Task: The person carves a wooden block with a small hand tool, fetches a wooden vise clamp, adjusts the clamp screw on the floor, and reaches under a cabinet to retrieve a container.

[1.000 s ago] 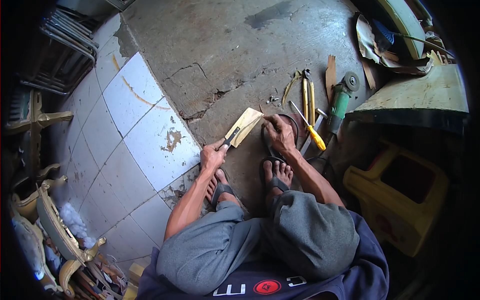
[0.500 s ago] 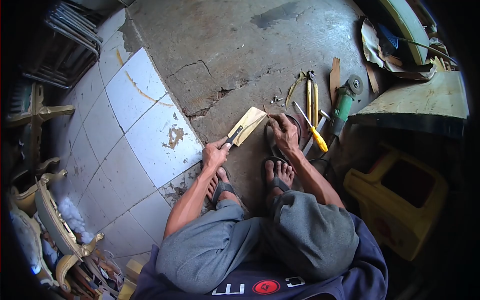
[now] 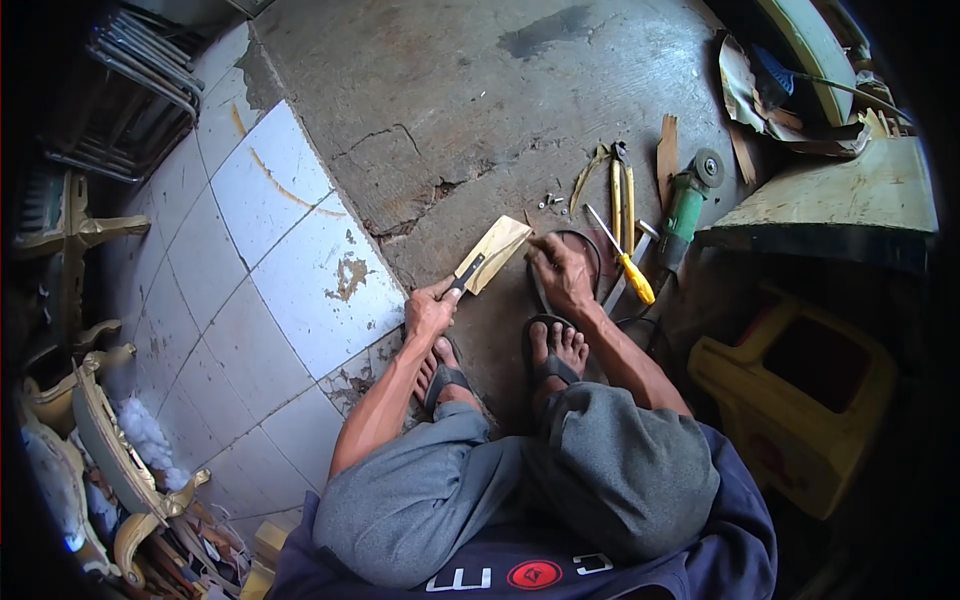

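Just above the centre of your view, toward 12 o'clock, a pale wooden block [image 3: 505,241] lies slanted, a black-handled tool [image 3: 468,272] against its near end. Your left hand [image 3: 430,308], at 9 o'clock, has its fingers wrapped around the handle. Your right hand [image 3: 563,272], at 2 o'clock, curls beside the block's far end; whether it pinches anything, you cannot tell. A yellow screwdriver [image 3: 637,278] rests at 3 o'clock, a green angle grinder [image 3: 685,212] at 2.

— From where is the scene viewed?
— From the person's head; the camera is aimed forward and steeply down, over the knees [image 3: 632,465], onto the floor [image 3: 430,90].
— How near?
— The left hand [image 3: 430,308] and right hand [image 3: 563,274] are shown close, near mid-frame.
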